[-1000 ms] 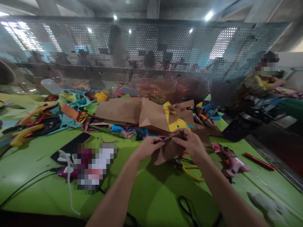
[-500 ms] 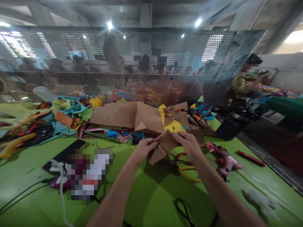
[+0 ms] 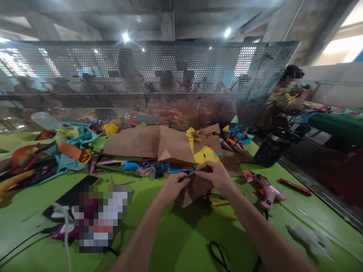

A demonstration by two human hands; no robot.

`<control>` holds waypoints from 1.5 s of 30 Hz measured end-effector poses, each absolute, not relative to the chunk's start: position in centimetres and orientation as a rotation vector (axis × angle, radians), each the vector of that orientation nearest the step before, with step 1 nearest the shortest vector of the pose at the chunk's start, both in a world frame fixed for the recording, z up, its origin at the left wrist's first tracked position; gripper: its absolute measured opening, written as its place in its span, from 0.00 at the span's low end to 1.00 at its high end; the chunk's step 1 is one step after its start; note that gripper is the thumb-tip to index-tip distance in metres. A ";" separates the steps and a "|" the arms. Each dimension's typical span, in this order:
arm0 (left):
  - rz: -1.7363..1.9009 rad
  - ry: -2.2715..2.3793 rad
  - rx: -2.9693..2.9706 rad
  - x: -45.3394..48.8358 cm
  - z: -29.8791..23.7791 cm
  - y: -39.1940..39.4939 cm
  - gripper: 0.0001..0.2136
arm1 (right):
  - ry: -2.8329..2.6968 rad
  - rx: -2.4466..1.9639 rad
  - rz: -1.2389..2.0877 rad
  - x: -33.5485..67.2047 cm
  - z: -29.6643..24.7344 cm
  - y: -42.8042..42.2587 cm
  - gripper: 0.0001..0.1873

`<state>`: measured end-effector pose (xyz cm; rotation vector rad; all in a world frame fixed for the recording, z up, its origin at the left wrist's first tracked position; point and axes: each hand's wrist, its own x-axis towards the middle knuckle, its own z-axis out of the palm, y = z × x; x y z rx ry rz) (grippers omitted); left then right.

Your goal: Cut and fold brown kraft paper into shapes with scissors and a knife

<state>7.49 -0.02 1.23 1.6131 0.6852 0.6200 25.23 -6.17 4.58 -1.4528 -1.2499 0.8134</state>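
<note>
Both of my hands hold one folded piece of brown paper (image 3: 193, 190) just above the green table (image 3: 181, 234). My left hand (image 3: 172, 187) pinches its left edge. My right hand (image 3: 217, 175) covers its top right part with the fingers curled over it. The paper's lower corner hangs down between the hands. Yellow-handled scissors or pliers (image 3: 218, 206) lie on the table right under the paper. A pink glue gun (image 3: 265, 189) rests to the right of my right hand.
A pile of brown paper sheets (image 3: 153, 143) with yellow paper (image 3: 202, 151) and coloured scraps (image 3: 68, 147) fills the back of the table. A dark phone (image 3: 66, 196) and cables lie at the left. Black scissors (image 3: 218, 255) lie near me. A red pen (image 3: 295, 186) lies at the right edge. Another person (image 3: 280, 100) sits at far right.
The paper was spread wider between my hands half a second ago. Now my hands are closer together, with the paper folded smaller under my right fingers. The view shifted slightly.
</note>
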 end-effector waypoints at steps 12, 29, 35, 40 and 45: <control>0.504 0.672 1.591 6.4 1.9 0.5 0.16 | -0.859 -1.313 0.794 26.8 4.0 -5.9 0.14; 0.721 0.786 1.782 6.2 2.0 0.8 0.12 | -1.081 -1.389 0.641 26.6 4.5 -6.3 0.11; 0.655 0.715 1.731 6.8 2.3 0.1 0.12 | -1.193 -1.403 0.724 25.1 4.2 -6.4 0.12; 0.790 0.779 1.476 7.0 1.9 0.3 0.13 | -0.890 -1.240 0.888 24.6 3.9 -6.2 0.17; 0.852 0.807 1.321 7.4 1.0 0.6 0.17 | -0.933 -1.299 0.908 23.9 3.2 -6.1 0.22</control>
